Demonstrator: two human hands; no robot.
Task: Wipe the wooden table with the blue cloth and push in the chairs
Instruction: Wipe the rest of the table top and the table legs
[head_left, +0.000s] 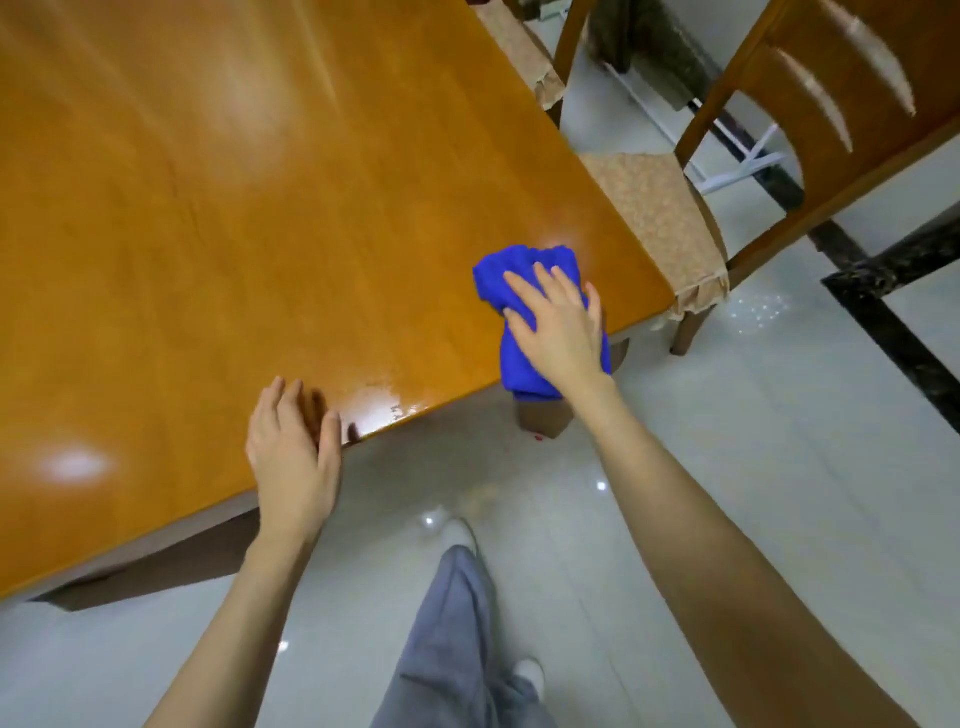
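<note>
The glossy wooden table (218, 218) fills the upper left of the head view. My right hand (558, 322) presses the bunched blue cloth (519, 270) flat onto the table's near right corner; part of the cloth hangs over the edge. My left hand (293, 447) rests on the near table edge with fingers spread and nothing in it. A wooden chair (831, 104) with a tan cushioned seat (660, 218) stands at the right side, its seat partly under the table. A second cushioned chair (524, 57) sits farther back.
Pale glossy floor tiles (701, 467) with a dark inlaid stripe (883, 332) spread to the right and below. My grey trouser leg (452, 623) and white shoes are under me. A table leg (543, 421) stands below the corner.
</note>
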